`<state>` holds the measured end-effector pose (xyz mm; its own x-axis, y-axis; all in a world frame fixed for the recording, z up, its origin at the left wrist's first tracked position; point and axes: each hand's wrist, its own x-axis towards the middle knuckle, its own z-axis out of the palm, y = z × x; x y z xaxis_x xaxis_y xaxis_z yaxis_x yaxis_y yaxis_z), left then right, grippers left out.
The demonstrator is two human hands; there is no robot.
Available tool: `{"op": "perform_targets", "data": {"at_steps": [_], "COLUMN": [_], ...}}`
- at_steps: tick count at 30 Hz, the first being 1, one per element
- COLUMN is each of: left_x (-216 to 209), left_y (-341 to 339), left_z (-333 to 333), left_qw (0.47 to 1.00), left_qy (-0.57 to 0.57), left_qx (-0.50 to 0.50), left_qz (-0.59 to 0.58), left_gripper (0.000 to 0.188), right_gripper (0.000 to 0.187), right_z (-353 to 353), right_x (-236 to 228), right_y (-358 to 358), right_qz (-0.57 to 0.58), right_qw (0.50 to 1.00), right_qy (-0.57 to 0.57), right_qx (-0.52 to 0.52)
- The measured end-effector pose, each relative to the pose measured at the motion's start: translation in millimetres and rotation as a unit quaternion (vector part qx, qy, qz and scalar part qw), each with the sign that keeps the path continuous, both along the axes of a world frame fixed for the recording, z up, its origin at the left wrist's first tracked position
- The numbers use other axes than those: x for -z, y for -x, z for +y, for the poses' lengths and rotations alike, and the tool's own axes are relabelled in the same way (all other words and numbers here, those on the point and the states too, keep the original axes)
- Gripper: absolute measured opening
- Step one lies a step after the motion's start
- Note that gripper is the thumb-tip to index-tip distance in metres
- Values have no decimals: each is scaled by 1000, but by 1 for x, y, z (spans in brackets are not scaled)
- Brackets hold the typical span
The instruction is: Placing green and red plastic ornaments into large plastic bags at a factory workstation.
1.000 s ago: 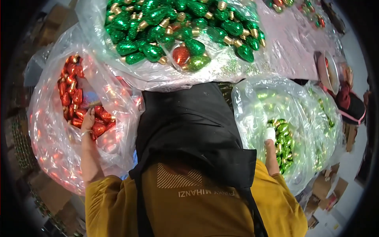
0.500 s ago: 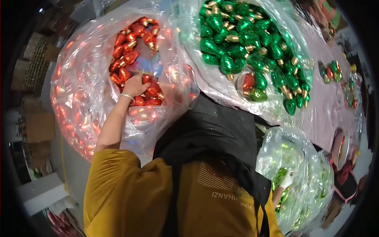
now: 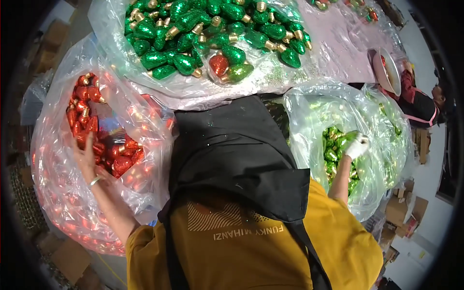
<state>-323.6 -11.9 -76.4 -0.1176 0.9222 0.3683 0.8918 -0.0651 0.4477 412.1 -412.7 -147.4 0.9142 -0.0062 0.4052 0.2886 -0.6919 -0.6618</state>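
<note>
My left hand (image 3: 87, 157) is bare, with a bracelet at the wrist. Its fingers reach, stretched and apart, among the red glittery bulb-shaped ornaments (image 3: 121, 162) with gold caps. These fill a clear plastic bag (image 3: 53, 193) at the left. At the right, my right hand (image 3: 356, 147) wears a white glove and is closed on a light green bulb ornament (image 3: 342, 140). It is above other light green ornaments (image 3: 331, 154) in a second clear bag (image 3: 304, 106). On the table ahead, a small clear pack holds one red ornament (image 3: 218, 64) and two green ones (image 3: 240, 72).
A large pile of dark green ornaments (image 3: 186, 29) lies in plastic on the pink-covered table (image 3: 338, 63). Farther right, a person (image 3: 420, 99) is beside a white basin (image 3: 386, 72). Cardboard boxes (image 3: 403, 212) stand at the right and left edges.
The view has swung right, bringing the right-hand bag fully into sight. My left hand has shifted to the near left side of the red ornaments. My right hand now shows more clearly.
</note>
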Motion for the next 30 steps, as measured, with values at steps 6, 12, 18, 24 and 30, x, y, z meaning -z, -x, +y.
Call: {"op": "perform_targets", "data": {"at_steps": [6,12,18,24,30], "left_x": [-113,-100,-106,-114,-85], "left_y": [-248,-385,-407,-417,-428], "left_z": [-21,-9,9,16,34], "left_qw": [949,867,833,773,657], "left_qy": [-27,12,132,280,434], "left_qx": [271,496,520,550,580], "left_qz": [-162,-53,135,147,206], "left_gripper": [55,55,45,44,40], "right_gripper": [38,24,23,23,18], "right_z": [176,283,255,237,241], "right_x": [-151,-154,-143,-141,-131], "right_y": [106,147,186,219,217], "right_qz": [-45,-132,13,111,127], "right_qw": [799,629,702,746,778], "right_qy": [127,374,239,152,106], "right_qx": [-586,-669,-671,-639,-606]}}
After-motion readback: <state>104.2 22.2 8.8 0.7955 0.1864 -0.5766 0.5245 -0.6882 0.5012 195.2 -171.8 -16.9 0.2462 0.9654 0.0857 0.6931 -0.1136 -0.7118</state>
